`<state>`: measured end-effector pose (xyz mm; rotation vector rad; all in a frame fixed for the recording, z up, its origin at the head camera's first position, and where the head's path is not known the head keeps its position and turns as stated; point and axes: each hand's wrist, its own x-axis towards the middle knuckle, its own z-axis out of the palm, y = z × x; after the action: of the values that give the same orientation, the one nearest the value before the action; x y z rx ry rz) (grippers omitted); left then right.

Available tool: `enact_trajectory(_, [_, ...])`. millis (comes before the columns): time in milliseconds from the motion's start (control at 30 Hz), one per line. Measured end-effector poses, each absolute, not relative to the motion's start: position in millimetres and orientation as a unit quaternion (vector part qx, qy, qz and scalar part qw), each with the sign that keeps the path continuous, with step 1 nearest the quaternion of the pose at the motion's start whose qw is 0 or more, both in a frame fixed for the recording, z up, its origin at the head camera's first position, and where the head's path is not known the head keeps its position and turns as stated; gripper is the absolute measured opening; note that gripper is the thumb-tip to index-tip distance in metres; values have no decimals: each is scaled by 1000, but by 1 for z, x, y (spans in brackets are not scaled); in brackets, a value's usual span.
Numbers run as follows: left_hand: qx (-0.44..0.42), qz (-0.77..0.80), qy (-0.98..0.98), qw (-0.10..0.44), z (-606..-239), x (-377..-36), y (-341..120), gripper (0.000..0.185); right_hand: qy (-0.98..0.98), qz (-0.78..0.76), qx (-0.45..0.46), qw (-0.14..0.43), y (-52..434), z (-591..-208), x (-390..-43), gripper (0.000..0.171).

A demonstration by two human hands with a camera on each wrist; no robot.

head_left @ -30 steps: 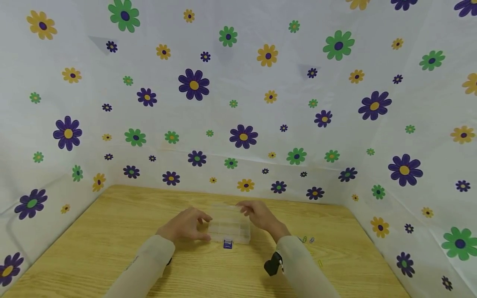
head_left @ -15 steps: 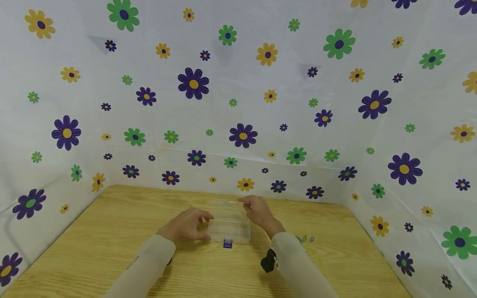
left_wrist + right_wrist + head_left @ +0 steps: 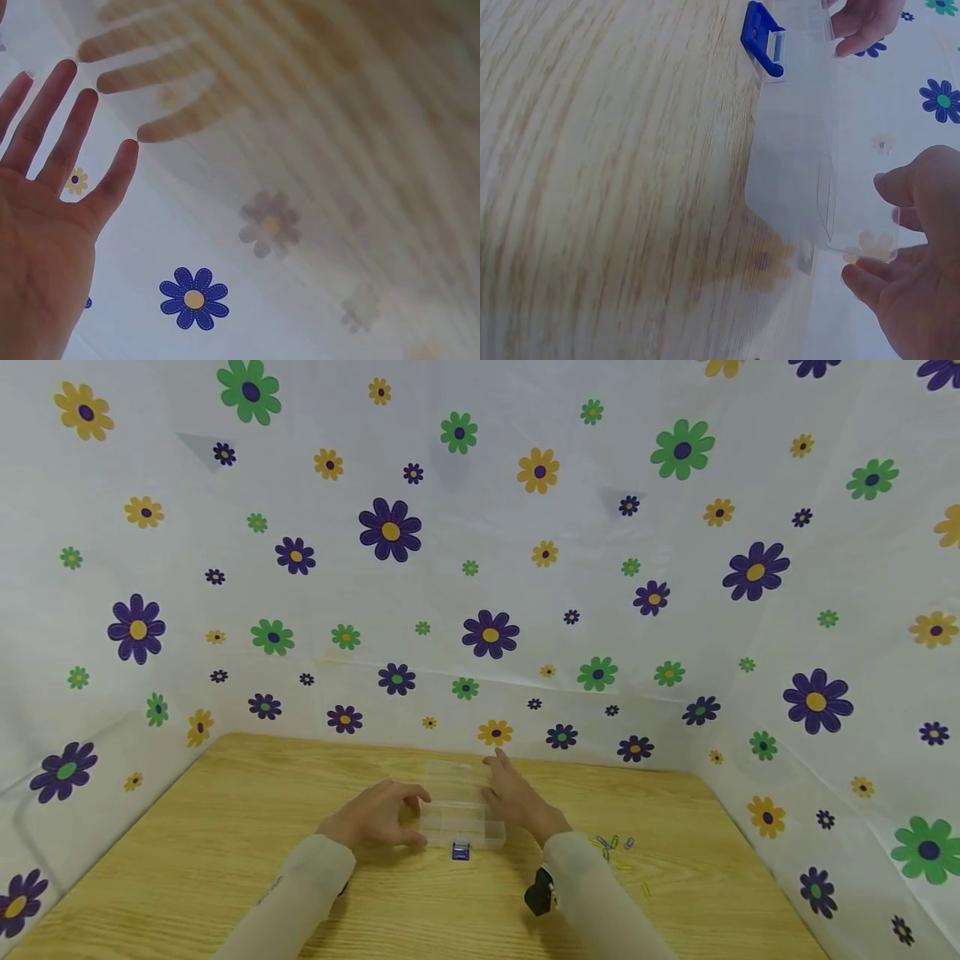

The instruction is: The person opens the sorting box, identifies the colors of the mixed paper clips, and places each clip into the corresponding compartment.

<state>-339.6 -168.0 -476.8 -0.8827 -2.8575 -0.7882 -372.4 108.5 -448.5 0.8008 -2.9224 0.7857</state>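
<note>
Clear lid (image 3: 453, 781) now swung back, so box (image 3: 495, 835) is accessible; right hand (image 3: 519, 795) loosely spread at lid's right edge, left hand (image 3: 375, 814) parted-fingered at box's left, neither visibly gripping.

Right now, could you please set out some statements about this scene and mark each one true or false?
1. The clear box has its lid open. True.
2. The blue latch is on the box's far side. False: the blue latch is on the near side.
3. Paper clips lie to the right of the box. True.
4. The left hand is at the box's right end. False: the left hand is at its left end.
</note>
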Motion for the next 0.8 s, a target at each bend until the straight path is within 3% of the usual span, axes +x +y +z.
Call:
enact_trajectory(267, [-285,-258,-923,19,-476,-340,-168,67,-943,220,242,62,105,-448,-369,43])
enact_trajectory(800, [-279,-250,-927,13,-475,-339,-166,68,-944,211,254,-10,107,-456,-372,43])
